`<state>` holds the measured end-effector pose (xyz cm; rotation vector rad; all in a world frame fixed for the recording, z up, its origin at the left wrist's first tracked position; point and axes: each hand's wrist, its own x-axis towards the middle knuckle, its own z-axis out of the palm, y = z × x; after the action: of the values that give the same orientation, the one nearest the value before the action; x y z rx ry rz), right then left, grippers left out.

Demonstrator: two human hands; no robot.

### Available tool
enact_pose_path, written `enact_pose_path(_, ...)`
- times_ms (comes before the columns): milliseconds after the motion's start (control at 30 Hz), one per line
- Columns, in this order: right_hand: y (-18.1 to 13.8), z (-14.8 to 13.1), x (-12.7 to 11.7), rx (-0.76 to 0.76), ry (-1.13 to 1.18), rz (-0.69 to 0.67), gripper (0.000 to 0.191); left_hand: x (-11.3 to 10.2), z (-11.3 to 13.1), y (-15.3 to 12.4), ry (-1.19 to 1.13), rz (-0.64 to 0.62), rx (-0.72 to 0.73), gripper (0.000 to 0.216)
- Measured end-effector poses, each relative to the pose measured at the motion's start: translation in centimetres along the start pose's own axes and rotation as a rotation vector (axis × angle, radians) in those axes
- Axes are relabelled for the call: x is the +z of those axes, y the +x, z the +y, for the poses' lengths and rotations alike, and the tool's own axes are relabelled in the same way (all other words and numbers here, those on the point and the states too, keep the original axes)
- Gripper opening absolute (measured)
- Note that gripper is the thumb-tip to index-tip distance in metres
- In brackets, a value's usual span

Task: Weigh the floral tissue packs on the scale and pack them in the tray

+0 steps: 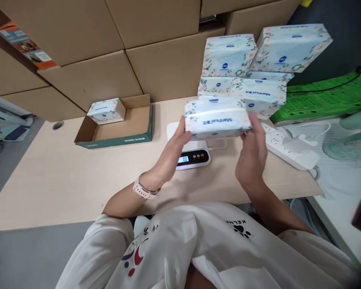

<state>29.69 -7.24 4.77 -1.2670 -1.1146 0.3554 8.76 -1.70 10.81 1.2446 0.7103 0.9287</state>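
Between my two hands I hold a tissue pack (pixel 218 117), pale blue with a floral print, above a white digital scale (pixel 195 159). My left hand (pixel 172 154) grips its left end, and my right hand (pixel 253 154) has its right end. The scale's display reads 0.0, and the pack hides much of its platform. Behind the held pack, several more tissue packs (pixel 230 56) are stacked. At the left, a shallow green-rimmed cardboard tray (pixel 138 138) has one tissue pack (pixel 106 111) in its left part.
Large cardboard boxes (pixel 168 64) form a wall along the table's back edge. A white power strip (pixel 289 146) with plugs lies at the right, near a green plastic crate (pixel 325 96). A cable runs from the scale's right side. The wooden table (pixel 63 180) has a round hole at far left.
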Motion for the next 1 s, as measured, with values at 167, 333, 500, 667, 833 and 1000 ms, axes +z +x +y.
enact_pose_path(167,1.0,0.8,3.3,0.099,0.014,-0.241,0.074,-3.2,-1.0,0.1,-0.005,0.114,-0.013,0.061)
enact_pose_path(333,1.1,3.1,4.8,0.262,0.014,-0.351,0.079,-4.9,-3.0,0.7,0.022,0.131,-0.046,0.062)
enact_pose_path(500,-0.1,4.4,4.4,0.124,-0.043,-0.277,0.074,-6.9,-4.5,-0.4,0.119,0.314,-0.049,0.068)
enact_pose_path(667,0.0,4.9,2.9,-0.027,-0.086,0.067,0.068,-8.3,-6.3,-2.6,0.062,0.626,0.007,0.059)
enact_pose_path(833,1.0,4.9,2.5,-0.037,-0.149,0.201,0.064,-8.7,-7.5,-3.4,-0.013,0.600,-0.028,0.060)
enact_pose_path(1000,1.0,4.7,2.7,-0.015,-0.159,0.189,0.067,-8.8,-8.1,-3.1,-0.028,0.571,-0.072,0.060)
